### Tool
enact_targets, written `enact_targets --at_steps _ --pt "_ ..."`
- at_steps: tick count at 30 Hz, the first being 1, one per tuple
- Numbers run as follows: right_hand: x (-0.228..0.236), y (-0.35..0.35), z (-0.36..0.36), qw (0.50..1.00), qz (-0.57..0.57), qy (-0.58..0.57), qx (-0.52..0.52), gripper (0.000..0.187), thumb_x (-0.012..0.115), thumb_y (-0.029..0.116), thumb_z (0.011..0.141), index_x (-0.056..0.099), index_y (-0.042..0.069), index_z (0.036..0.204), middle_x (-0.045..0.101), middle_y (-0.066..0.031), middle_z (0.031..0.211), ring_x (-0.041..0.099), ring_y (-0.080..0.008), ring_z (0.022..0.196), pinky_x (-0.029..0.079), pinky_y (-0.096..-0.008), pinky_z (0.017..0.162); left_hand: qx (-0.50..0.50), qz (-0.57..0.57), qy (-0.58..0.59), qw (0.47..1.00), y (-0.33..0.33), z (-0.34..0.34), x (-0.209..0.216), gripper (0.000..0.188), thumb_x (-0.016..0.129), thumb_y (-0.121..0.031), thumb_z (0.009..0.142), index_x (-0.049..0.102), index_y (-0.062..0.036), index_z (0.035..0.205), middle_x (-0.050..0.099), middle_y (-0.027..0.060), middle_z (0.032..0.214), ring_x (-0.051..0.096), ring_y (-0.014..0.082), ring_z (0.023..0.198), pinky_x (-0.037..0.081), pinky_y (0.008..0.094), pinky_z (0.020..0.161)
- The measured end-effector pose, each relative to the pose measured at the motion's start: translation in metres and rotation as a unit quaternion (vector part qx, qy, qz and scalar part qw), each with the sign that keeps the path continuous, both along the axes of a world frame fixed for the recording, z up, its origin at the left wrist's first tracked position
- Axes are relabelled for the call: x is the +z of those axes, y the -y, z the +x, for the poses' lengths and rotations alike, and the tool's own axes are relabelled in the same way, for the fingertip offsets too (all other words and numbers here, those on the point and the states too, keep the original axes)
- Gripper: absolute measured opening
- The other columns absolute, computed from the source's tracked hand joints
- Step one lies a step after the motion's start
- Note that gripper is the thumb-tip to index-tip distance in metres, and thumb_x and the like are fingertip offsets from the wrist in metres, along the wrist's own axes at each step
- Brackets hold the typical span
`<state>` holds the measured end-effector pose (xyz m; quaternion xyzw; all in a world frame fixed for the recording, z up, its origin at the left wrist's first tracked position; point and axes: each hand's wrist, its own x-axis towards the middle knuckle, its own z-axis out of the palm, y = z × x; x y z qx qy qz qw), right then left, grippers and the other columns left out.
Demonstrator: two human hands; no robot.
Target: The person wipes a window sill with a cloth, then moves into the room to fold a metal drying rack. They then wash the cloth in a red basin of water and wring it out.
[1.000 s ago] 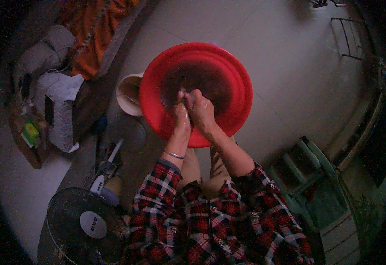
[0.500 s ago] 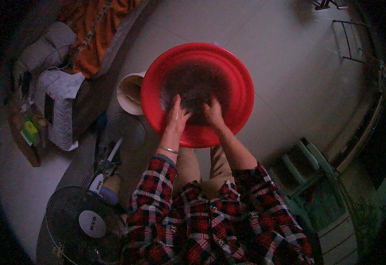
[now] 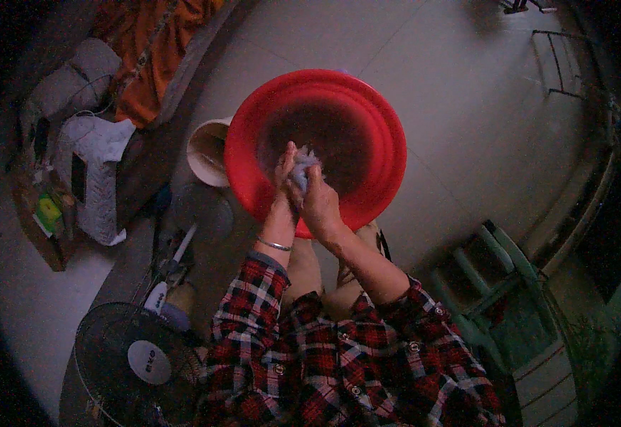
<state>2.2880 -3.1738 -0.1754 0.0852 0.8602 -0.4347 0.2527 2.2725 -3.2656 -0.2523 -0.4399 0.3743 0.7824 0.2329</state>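
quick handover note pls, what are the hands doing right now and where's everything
Left hand and right hand: pressed together over the red basin, both gripping a small grey wad of cloth between them.
Basin: on the floor in front of the knees, dark water inside.
Cream bucket: on the floor, touching the basin's left rim.
Done: cloth is lifted out of the water.
Left: cannot tell how clean it is; cloth not yet set down.

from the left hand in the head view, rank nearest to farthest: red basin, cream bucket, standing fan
1. red basin, directly under the left hand
2. cream bucket, beside the basin, on the person's left
3. standing fan, on the floor, low on the person's left
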Motion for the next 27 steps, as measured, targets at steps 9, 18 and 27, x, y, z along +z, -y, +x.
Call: enact_targets --at_steps 9,18,27 --pt "-0.061 -0.042 -0.044 0.996 0.036 0.051 -0.066 0.041 0.045 0.039 0.095 0.063 0.002 0.091 0.062 -0.0218 0.077 0.062 -0.0396 0.078 0.046 -0.0461 0.068 -0.017 -0.149 0.041 0.988 -0.018 0.004 0.022 0.048 0.051 -0.046 0.093 0.059 -0.0028 0.111 0.057 0.0068 0.113 0.052 0.0170 0.103 0.041 0.0306 0.091" --pt "-0.110 -0.082 0.004 0.991 -0.058 -0.036 -0.112 0.046 0.051 0.007 0.082 0.047 0.000 0.128 0.059 -0.0212 0.110 0.057 -0.0328 0.098 0.046 -0.0388 0.087 0.020 -0.038 0.047 0.998 0.000 0.021 0.000 0.069 0.056 -0.052 0.087 0.027 -0.0202 0.141 0.033 0.0126 0.142 0.038 0.0365 0.125 0.036 0.0542 0.098" --pt "0.034 -0.021 0.034 0.984 -0.162 -0.071 0.007 0.045 0.059 -0.001 0.081 0.046 0.003 0.123 0.050 -0.0190 0.106 0.054 -0.0353 0.098 0.046 -0.0391 0.084 0.025 0.129 -0.060 0.989 0.022 0.015 -0.035 0.057 0.043 -0.060 0.090 0.059 -0.0097 0.111 0.064 0.0063 0.102 0.061 0.0207 0.079 0.052 0.0350 0.057"
